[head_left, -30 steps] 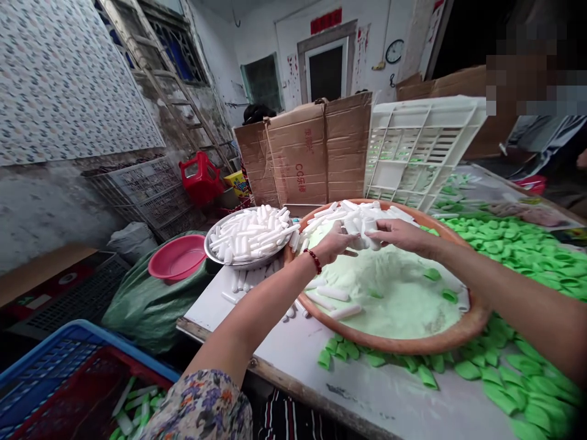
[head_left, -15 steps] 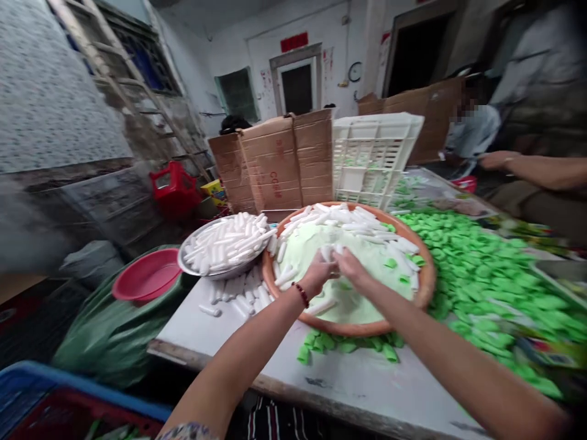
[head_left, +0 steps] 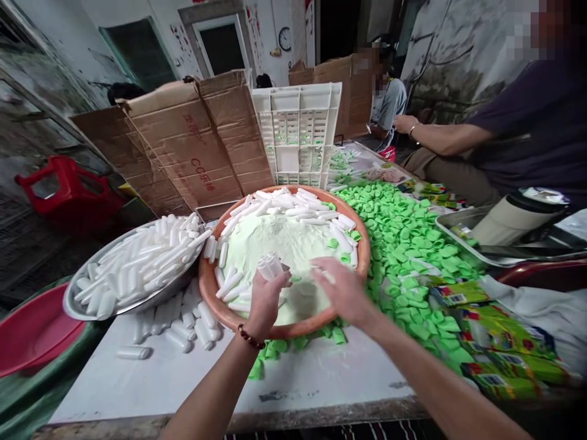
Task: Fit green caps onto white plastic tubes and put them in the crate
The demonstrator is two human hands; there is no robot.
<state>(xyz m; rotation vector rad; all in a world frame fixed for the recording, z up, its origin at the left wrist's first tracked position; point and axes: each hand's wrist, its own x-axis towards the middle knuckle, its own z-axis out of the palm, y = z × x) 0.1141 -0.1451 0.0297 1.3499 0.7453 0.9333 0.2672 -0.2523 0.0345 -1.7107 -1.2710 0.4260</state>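
White cylinders: where are they on my feed?

I have a small bunch in the left hand, held over the terracotta basin. More of them line the far inside of the basin's rim, around a mound of pale green powder.

How's the grip?

The left hand is closed, its fingers curled around that bunch, and the wrist has a bead bracelet. The right hand is open and empty, fingers spread over the basin. I can't tell whether it touches the powder.

What's around the basin?

To its left stands a steel bowl heaped with the same cylinders, and a few more lie on the white table just below that bowl. Small green pieces spread across the table to the basin's right and press against its edge. Behind the basin I see a cardboard box and a white plastic crate.

Anyone else there?

Yes, a seated person in a dark purple shirt is well to the right of the basin.
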